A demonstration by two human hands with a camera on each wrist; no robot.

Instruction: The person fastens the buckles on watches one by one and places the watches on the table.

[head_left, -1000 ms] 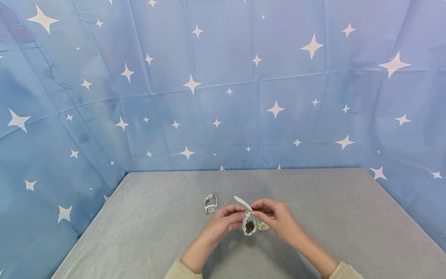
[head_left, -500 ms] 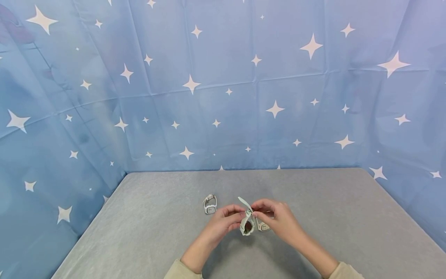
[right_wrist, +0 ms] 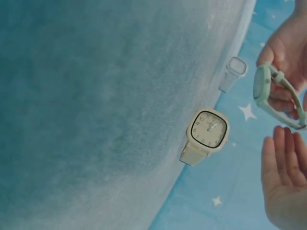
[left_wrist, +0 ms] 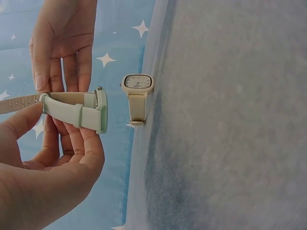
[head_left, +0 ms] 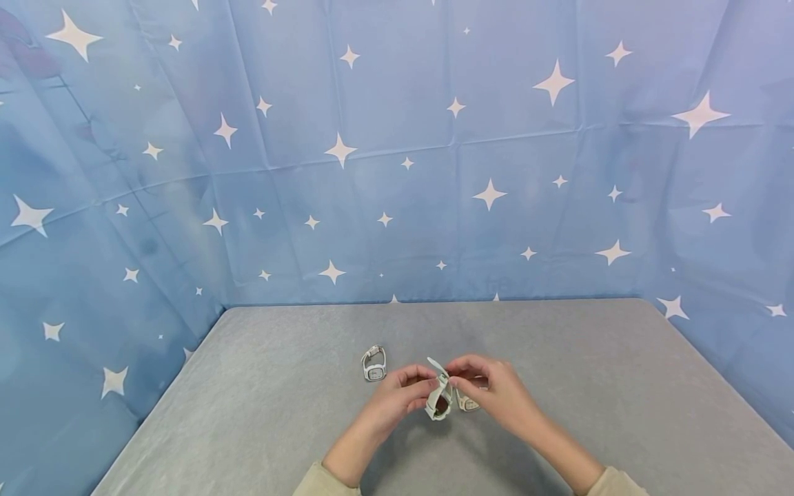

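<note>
Above the table, both hands work on a mint-green wristwatch (head_left: pixel 438 403). Its strap forms a closed loop, with a free strap end sticking up past the buckle. My left hand (head_left: pixel 397 396) holds it from the left; in the left wrist view the left thumb presses by the buckle and the fingers curl under the watch (left_wrist: pixel 72 112). My right hand (head_left: pixel 496 389) pinches near the buckle, thumb against index finger. Part of the buckle is hidden by fingertips. In the right wrist view, the watch (right_wrist: pixel 263 88) is seen from its case side.
A cream wristwatch (head_left: pixel 468 401) lies on the grey table (head_left: pixel 279 413) beside the right hand, partly covered by it. A white wristwatch (head_left: pixel 375 372) lies beyond the left hand. A blue star-patterned cloth (head_left: pixel 397 186) hangs behind the table.
The green watch has turned slightly, and its free strap end now stands lower and shows shorter above the buckle. Both hands stay almost in place.
</note>
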